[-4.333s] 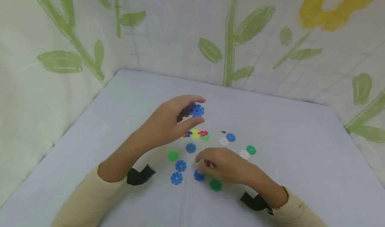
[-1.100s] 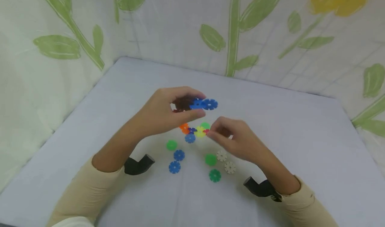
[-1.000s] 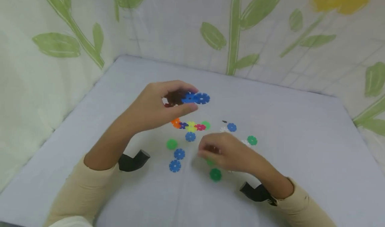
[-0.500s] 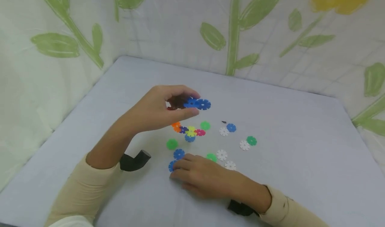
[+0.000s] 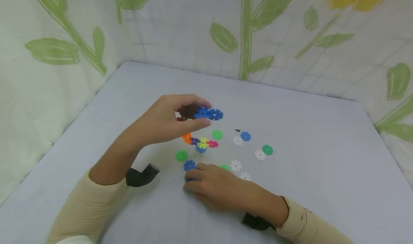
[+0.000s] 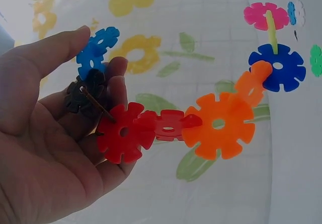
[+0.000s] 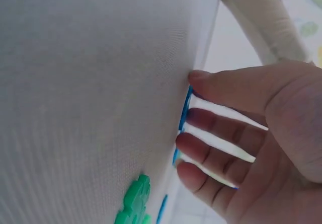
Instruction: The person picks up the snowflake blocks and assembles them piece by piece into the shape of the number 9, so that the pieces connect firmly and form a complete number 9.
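Observation:
My left hand [image 5: 161, 123], raised over the table, holds a chain of notched plastic snowflake discs by its blue end, thumb and fingers around it. Two linked blue discs [image 5: 215, 114] stick out past the fingertips. In the left wrist view the chain runs through a dark disc [image 6: 84, 94], red discs [image 6: 126, 138], orange discs [image 6: 218, 108], a dark blue disc [image 6: 284, 75], a yellow one and a pink disc [image 6: 264, 15]. Low at the table, my right hand [image 5: 219, 186] has thumb and fingertips at the edges of a flat blue disc [image 7: 185, 108], mostly covered by the fingers.
Loose discs lie on the white table [image 5: 316, 165]: a blue disc [image 5: 189, 165], a light green disc [image 5: 181, 155], white discs [image 5: 235, 166] and a dark green disc [image 5: 267, 150] among them. A small dark bit [image 5: 237, 130] lies farther back. A flower-painted curtain [image 5: 187, 28] hangs behind.
A second blue disc has joined the one at my left hand's fingertips. My right hand has moved from the chain down and left to a blue disc on the table.

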A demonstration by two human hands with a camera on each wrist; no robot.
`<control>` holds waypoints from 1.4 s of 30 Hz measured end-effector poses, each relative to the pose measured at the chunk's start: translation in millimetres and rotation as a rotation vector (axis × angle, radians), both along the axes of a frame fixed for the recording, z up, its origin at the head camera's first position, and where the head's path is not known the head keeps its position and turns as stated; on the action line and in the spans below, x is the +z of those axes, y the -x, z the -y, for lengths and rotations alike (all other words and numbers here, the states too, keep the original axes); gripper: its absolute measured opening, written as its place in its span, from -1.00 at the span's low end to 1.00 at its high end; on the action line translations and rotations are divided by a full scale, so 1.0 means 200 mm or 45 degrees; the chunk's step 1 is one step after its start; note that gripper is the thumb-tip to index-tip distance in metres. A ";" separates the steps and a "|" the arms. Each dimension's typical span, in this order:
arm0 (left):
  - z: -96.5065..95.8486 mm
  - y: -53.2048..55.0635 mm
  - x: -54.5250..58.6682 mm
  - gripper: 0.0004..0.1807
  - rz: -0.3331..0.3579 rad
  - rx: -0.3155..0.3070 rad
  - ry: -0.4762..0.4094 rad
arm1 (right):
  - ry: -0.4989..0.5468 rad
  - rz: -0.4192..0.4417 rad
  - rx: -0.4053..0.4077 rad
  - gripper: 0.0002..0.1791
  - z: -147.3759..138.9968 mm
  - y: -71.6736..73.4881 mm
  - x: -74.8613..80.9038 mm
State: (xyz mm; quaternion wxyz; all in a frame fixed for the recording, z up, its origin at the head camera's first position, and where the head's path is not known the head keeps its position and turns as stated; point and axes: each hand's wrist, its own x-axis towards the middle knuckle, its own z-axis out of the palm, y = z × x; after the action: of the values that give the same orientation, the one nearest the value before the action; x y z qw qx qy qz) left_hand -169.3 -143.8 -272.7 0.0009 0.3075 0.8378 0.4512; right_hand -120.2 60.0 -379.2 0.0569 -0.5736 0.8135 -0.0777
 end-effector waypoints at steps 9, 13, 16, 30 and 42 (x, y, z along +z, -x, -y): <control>0.01 0.00 0.00 -0.65 -0.015 -0.029 -0.055 | -0.121 0.388 -0.183 -0.63 -0.02 0.04 0.02; 0.01 0.00 0.01 -0.64 -0.005 -0.028 -0.053 | -0.193 0.524 -0.296 -0.73 -0.04 0.06 0.04; 0.01 -0.01 0.01 -0.64 -0.014 -0.026 -0.050 | -0.186 0.512 -0.320 -0.84 -0.07 0.09 0.07; -0.04 0.01 -0.05 -0.65 -0.195 -0.167 -0.049 | 0.882 0.560 -0.337 -0.75 -0.35 0.23 0.34; -0.10 -0.03 -0.06 -0.63 -0.310 -0.227 -0.055 | 1.264 1.129 -0.195 -0.68 -0.39 0.22 0.37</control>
State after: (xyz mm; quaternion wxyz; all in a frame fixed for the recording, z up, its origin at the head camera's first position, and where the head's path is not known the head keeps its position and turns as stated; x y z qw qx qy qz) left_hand -164.3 -124.1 -285.2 -0.0673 0.4332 0.7912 0.4265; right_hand -164.2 138.8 -304.2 0.1093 -0.3860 0.6192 -0.6750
